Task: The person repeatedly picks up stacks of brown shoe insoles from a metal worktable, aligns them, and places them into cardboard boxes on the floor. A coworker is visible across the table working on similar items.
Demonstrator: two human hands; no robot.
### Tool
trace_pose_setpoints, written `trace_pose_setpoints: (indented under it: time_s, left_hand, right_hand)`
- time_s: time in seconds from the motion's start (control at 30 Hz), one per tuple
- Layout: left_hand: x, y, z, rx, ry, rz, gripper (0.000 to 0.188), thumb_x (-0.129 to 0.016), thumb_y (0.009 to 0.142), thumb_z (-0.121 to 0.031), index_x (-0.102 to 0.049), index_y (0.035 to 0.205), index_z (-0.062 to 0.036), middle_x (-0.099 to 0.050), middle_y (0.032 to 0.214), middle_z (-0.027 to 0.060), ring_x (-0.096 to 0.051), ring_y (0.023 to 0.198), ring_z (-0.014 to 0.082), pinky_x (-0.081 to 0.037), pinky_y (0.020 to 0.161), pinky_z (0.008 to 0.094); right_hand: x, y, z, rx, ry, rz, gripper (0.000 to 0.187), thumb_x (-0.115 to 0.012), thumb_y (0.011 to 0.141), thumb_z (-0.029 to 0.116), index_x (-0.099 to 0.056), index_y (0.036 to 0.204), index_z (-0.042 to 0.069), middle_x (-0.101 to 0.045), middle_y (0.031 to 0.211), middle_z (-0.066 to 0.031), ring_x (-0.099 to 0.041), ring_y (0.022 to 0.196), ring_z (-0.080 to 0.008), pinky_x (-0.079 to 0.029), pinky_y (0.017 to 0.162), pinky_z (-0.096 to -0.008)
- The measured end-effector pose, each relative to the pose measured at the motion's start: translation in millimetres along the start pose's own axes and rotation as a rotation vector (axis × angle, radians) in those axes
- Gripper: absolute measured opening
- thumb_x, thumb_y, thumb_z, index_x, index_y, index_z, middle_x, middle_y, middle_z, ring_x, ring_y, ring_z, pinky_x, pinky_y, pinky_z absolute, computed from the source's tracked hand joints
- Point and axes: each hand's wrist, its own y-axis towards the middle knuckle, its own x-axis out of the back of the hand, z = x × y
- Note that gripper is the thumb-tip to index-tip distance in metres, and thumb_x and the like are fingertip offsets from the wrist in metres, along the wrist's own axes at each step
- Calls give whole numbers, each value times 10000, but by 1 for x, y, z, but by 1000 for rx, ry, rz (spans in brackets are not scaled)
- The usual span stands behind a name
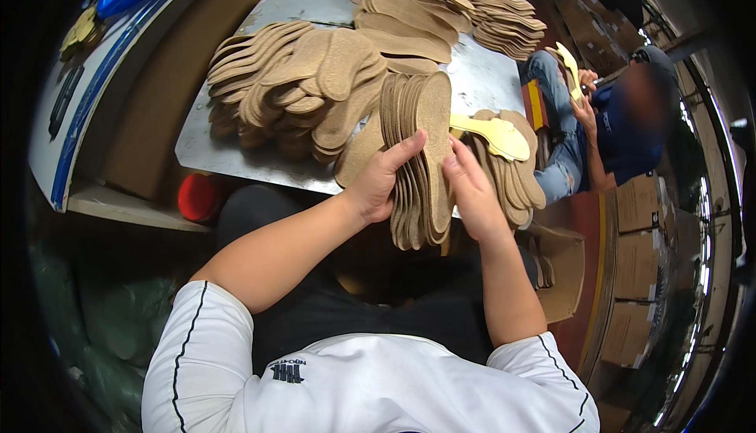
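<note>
Currently, the insole stack is held upright over the near edge of the table; the left hand grasps it, thumb across its face, while the right hand braces its opposite side. Even pressure from both should keep the edges flush.

The fisheye head view looks steeply down from above the white shirt, facing forward over the left hand and right hand, close by, to the metal table beyond.
</note>
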Motion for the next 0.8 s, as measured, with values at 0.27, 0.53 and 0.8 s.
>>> trace_pose_setpoints:
  time_s: [0.27, 0.53, 0.8]
  left_hand:
    - [-8, -13, 24, -4, 177, -41, 533, -766, 1138, -348, -618, 1563, -63, -756, 1417, 113, -774, 1259, 245, -665, 1066, 446]
    - [-6, -6, 22, 22, 207, 83, 766, -702, 1129, -549, -573, 1619, 26, -716, 1508, 190, -717, 1387, 314, -594, 1196, 504]
    - [-9, -23, 30, -135, 559, -3, 1067, -709, 1038, -769, -438, 1726, 1, -608, 1654, 177, -625, 1503, 330, -522, 1264, 504]
  right_hand:
    - [13, -42, -13, 178, -282, 126, 760, -494, 1238, 159, -100, 1873, 23, -141, 1941, -226, -122, 1797, -313, -125, 1426, -396]
    - [26, -46, -15, 48, 210, 246, 763, -501, 1086, 9, -342, 1820, 142, -474, 1763, -131, -524, 1558, -203, -499, 1225, -370]
    - [-2, -58, -30, -131, 409, 149, 767, -812, 1108, 382, -493, 1657, -49, -721, 1456, -186, -689, 1340, -213, -557, 1147, -387]
